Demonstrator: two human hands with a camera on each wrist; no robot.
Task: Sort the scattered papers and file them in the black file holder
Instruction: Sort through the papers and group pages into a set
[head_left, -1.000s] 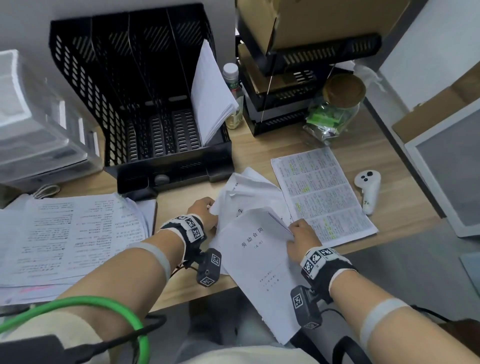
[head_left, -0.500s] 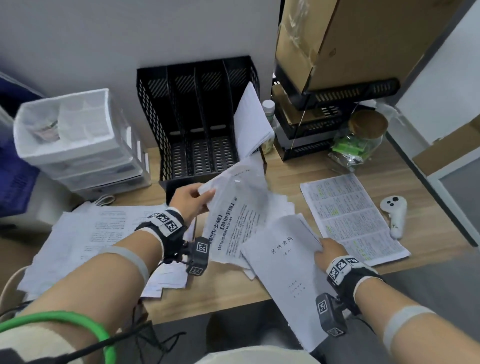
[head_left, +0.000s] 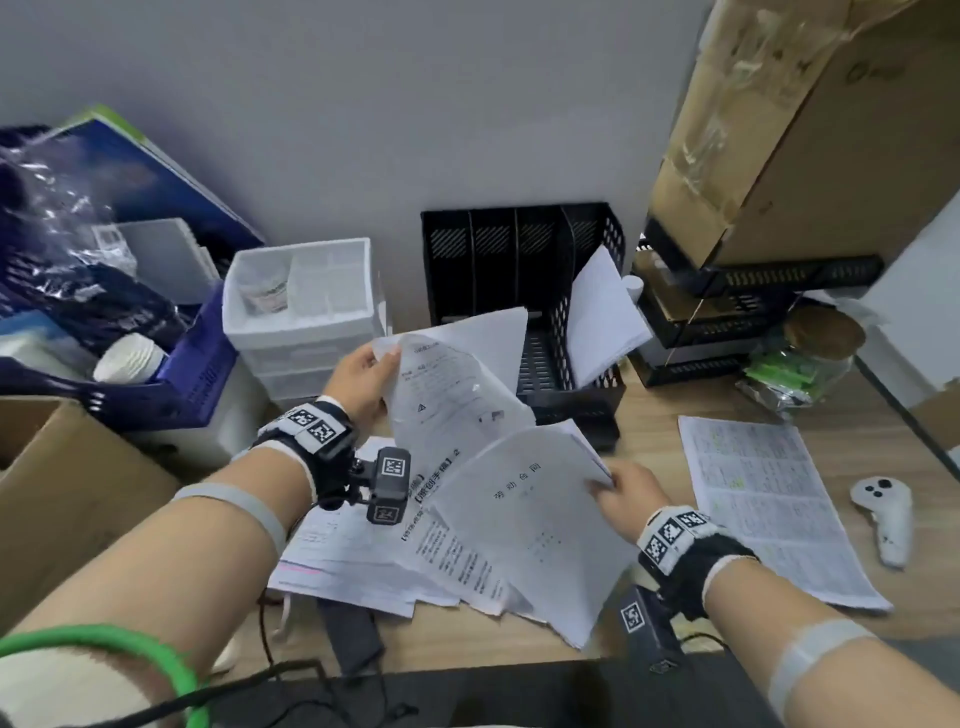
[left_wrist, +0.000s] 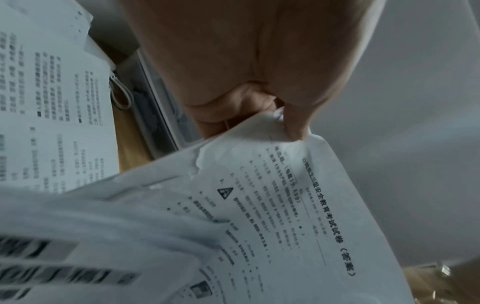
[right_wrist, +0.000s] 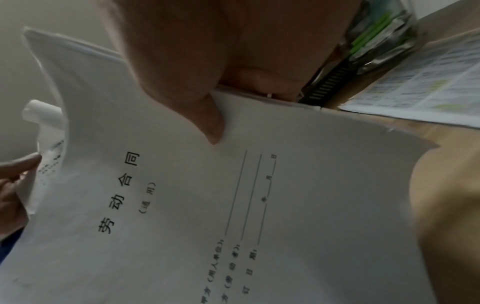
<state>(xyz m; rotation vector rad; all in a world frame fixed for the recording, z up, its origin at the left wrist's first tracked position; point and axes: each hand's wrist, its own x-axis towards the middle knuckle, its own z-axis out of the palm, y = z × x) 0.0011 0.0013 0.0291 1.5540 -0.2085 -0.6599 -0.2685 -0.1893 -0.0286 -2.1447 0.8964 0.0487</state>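
My left hand pinches the top corner of a bundle of printed sheets and holds it raised above the desk; the left wrist view shows thumb and fingers closed on that paper corner. My right hand grips a stapled document with a title page by its right edge, thumb on top. The black file holder stands at the wall behind the papers, with white sheets leaning in its rightmost slot. More printed papers lie on the desk under my left wrist.
A colour-marked sheet and a white controller lie at the right. White plastic drawers stand left of the holder. A cardboard box sits on black trays, a glass jar beside them. A brown box is at far left.
My left hand has lifted its bundle of sheets off the desk, up and toward the file holder. The right hand still holds the titled document. My head view has tilted up and left.
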